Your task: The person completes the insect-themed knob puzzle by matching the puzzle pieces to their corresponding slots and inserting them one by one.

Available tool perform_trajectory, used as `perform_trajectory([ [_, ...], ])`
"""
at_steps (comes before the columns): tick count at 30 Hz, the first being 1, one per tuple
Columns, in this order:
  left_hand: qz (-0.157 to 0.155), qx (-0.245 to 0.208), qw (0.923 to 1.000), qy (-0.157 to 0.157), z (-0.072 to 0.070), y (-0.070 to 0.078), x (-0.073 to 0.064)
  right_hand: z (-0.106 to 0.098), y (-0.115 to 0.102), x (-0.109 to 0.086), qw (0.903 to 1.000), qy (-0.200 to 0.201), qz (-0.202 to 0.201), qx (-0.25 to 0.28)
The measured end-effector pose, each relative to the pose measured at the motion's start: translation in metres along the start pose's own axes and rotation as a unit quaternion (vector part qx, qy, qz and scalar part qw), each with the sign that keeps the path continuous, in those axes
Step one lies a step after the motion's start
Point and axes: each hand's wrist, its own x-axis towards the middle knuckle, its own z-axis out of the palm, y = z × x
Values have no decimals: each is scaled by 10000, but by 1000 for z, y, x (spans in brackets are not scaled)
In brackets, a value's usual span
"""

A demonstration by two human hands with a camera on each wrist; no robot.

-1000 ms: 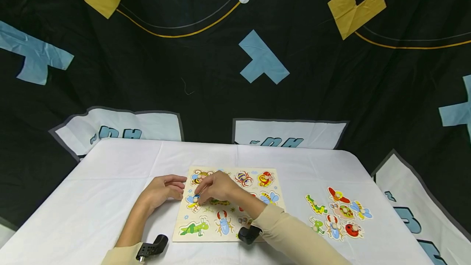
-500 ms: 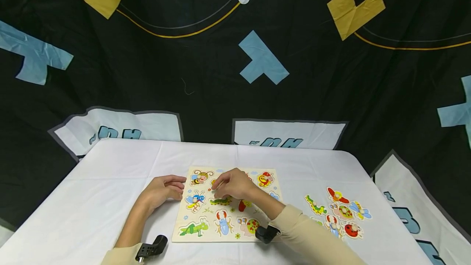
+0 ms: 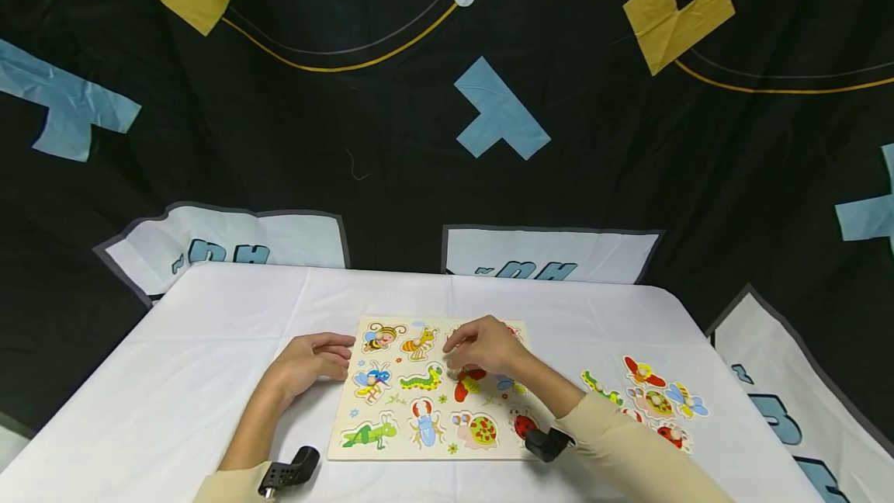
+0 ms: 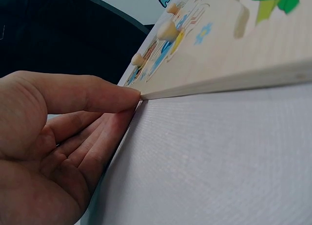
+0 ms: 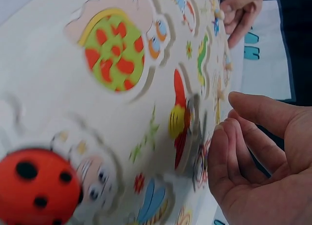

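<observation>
A wooden peg puzzle board point(image 3: 401, 447) with printed insects lies on the table before me. My left hand point(image 3: 310, 363) rests beside the board's left edge; in the left wrist view the thumb tip point(image 4: 132, 99) touches that edge. My right hand point(image 3: 485, 345) is over the board's upper right part, fingers loosely bent, with nothing showing between thumb and fingertips in the right wrist view. It hides the spider picture and part of the red butterfly picture point(image 3: 466, 388). The blue mosquito piece point(image 3: 373, 380) sits in the left column, a round wooden knob point(image 4: 167, 31) on it.
Several loose insect pieces lie on the white table to the board's right, among them a green caterpillar point(image 3: 601, 388), a red butterfly point(image 3: 642, 371), a snail point(image 3: 656, 404) and a blue dragonfly point(image 3: 687, 399). My right forearm point(image 3: 621, 449) partly covers this group. A black curtain point(image 3: 391, 177) hangs behind.
My right hand has left the mosquito piece and moved right across the board, uncovering the wasp and caterpillar pictures. The left hand has stayed at the edge.
</observation>
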Motion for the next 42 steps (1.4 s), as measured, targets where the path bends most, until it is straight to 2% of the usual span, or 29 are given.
perform_trajectory([
  [12,19,15,10000,-19,0,1,0,-31,19,-17,9986,461,123,-249],
  [18,31,56,10000,-29,0,0,0,-45,30,-24,9971,650,370,-108],
  [27,-18,59,10000,-10,1,0,0,-71,45,-37,9951,807,575,50],
  [35,1,123,9999,3,0,-1,2,-92,63,-51,9913,935,920,-45],
  [42,22,101,9999,5,0,-2,3,-105,78,-62,9905,941,991,-128],
])
